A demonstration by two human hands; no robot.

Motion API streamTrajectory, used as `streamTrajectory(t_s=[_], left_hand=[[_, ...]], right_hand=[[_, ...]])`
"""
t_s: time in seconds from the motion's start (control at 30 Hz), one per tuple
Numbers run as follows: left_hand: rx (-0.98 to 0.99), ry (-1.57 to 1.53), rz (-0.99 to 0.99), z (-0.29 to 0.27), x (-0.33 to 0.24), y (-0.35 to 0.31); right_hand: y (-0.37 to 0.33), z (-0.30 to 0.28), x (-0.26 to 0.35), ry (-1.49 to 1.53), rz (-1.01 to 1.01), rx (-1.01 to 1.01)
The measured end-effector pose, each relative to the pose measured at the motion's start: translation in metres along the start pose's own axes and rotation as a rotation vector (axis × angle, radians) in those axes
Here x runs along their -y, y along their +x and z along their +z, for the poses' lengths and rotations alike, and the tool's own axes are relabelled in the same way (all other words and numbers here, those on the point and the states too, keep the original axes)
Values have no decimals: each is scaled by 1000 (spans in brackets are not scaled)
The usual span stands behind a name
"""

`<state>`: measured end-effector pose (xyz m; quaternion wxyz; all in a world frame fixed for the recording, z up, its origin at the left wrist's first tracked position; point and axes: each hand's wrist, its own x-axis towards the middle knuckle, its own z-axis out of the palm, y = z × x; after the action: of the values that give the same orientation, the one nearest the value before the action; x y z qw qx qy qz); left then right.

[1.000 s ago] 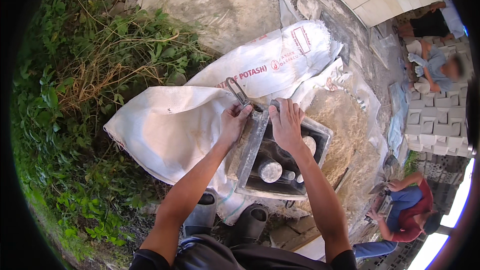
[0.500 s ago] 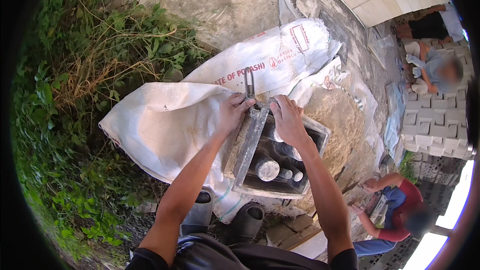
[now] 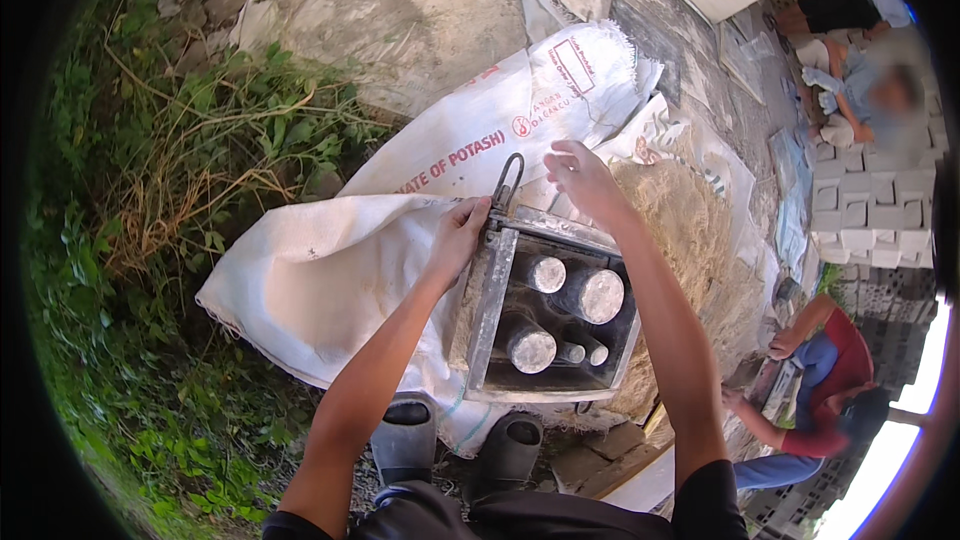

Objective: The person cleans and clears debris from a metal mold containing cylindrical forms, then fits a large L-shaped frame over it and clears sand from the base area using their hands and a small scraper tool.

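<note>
A grey metal mould box (image 3: 640,335) sits between my arms on the white woven sacks, with several upright round cores (image 3: 602,296) inside it. A bent metal rod loop (image 3: 511,180) sticks out from its far left corner. My left hand (image 3: 462,236) is closed on the base of this loop, thumb and fingers pressed together at the corner. Beyond the far wall of the box, my right hand (image 3: 585,180) is raised with its fingers loosely apart, holding nothing.
A white woven sack (image 3: 330,270) lies to the left, partly folded. Sand (image 3: 680,240) is heaped to the right. Green weeds (image 3: 130,320) fill the left side. A person in a red shirt (image 3: 835,360) crouches at right; others are near stacked blocks (image 3: 870,200).
My right hand has come off the far edge of the box and moved up and away, opening. The rod loop now leans right. My left hand stays at the corner.
</note>
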<state>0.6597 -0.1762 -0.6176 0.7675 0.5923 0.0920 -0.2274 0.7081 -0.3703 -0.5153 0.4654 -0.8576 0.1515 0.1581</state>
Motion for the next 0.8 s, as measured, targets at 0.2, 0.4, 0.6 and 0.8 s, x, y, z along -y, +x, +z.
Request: streamTrajectory(t_s=[0.2,0.4,0.6,0.8], left_hand=[[19,-76,-47,0,-13,-6],[-6,39,-106,-4,-9,-3],[34,293,-164,-13,-19,-1],[13,421,-184,-2,-17,1]], right_hand=[[37,29,5,123,66,257],[43,64,24,-449,55,-34],[62,26,0,-72,96,469],[54,13,-27,532,125,582]])
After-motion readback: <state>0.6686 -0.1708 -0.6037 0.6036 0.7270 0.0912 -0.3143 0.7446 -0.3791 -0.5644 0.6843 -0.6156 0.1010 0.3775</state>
